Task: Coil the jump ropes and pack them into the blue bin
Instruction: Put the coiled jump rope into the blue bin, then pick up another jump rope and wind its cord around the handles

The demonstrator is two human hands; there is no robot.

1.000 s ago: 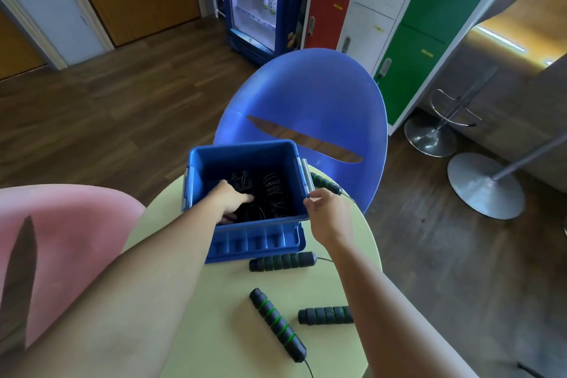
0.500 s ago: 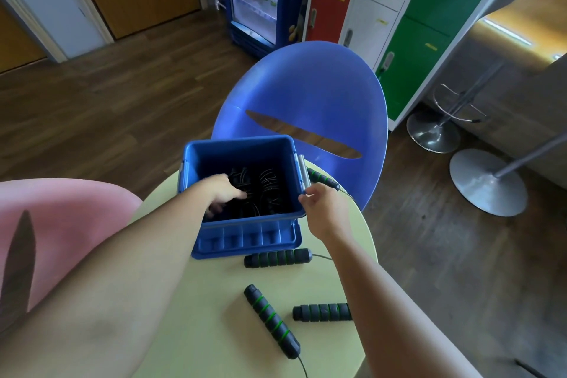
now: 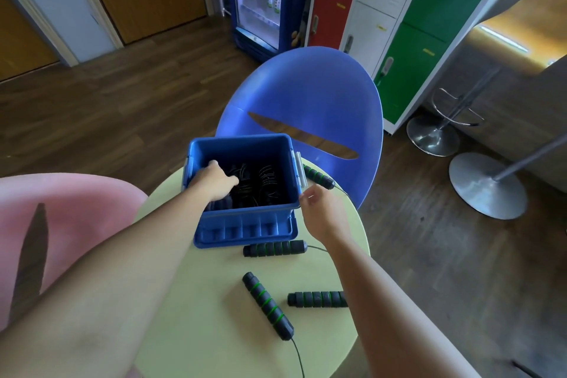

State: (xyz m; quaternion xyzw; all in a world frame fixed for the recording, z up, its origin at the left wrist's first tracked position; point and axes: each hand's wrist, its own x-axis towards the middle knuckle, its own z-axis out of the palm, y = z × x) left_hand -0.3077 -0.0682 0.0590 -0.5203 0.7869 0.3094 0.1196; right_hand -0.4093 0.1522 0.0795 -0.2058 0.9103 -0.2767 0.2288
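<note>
The blue bin (image 3: 245,228) stands on the round yellow table (image 3: 214,316) and holds black coiled jump ropes (image 3: 264,184). My left hand (image 3: 216,181) reaches into the bin's left side, its fingers resting on the coils with their tips hidden. My right hand (image 3: 322,212) hovers at the bin's front right corner with loosely curled fingertips just touching the rim. Three black-and-green foam handles lie in front of the bin: one (image 3: 274,248) against its base, a second handle (image 3: 267,305) lying diagonally, and a third handle (image 3: 317,298) partly under my right forearm. Another handle (image 3: 317,176) lies behind the bin's right side.
A blue chair (image 3: 306,95) stands right behind the table, and a pink chair (image 3: 76,218) is at its left. Thin black cords trail from the handles over the table's edge. Stool bases (image 3: 487,190), lockers and a drinks fridge stand further off on the wooden floor.
My left hand has slid from the middle of the coils toward the bin's left wall. My right hand has loosened from the bin's right rim and drawn back to the corner.
</note>
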